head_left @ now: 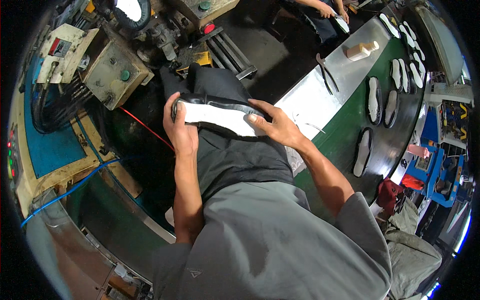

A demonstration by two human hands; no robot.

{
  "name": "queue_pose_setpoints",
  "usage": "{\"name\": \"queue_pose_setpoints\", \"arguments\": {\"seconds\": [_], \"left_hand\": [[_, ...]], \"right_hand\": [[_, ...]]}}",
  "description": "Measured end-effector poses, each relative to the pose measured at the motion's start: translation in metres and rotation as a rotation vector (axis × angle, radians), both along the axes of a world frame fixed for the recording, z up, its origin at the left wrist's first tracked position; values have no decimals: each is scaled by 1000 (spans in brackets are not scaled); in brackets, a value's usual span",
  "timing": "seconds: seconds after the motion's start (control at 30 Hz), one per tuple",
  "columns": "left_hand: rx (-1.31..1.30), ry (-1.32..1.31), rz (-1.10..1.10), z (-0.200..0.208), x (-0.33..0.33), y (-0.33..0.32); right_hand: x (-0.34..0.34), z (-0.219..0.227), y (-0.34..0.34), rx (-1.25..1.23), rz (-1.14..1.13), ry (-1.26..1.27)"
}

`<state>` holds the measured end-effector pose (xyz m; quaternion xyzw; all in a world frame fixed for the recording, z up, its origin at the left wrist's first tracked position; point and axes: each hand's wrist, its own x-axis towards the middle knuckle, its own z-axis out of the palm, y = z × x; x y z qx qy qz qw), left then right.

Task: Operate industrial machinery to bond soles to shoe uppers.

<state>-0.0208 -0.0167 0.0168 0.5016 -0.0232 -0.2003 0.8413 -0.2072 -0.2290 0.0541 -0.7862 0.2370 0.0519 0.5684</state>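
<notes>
Across my lap lies a black shoe upper point(220, 118), turned so that its white insole side faces up. My left hand point(181, 125) grips one end, the thumb resting on the white face near the rim. Around the other end my right hand point(272, 122) is closed, its thumb pressed on the white board and its fingers over the black edge. What the fingers do beneath the shoe is hidden. A pair of pincers point(327, 75) lies on the metal bench strip to my right, beside a pale bottle point(361, 51).
Several shoe uppers point(374, 100) stand soles up on the green conveyor belt point(332, 132) at right. Machinery with a control box point(116, 72) and a red button point(208, 28) is at left. Another person's hands point(332, 10) hold a shoe at the top. A blue hose point(75, 187) crosses the lower left.
</notes>
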Motion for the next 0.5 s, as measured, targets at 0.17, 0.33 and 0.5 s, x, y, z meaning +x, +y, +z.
{"name": "queue_pose_setpoints", "arguments": {"seconds": [0.17, 0.33, 0.5], "left_hand": [[34, -79, -138, -20, -2, 12], [202, 19, -133, -29, 4, 24], [808, -324, -283, 5, -10, 60]], "right_hand": [[6, 3, -11, -118, 56, -99], [-2, -13, -18, -282, -22, -181], [-127, -127, -73, -872, -153, 234]]}}
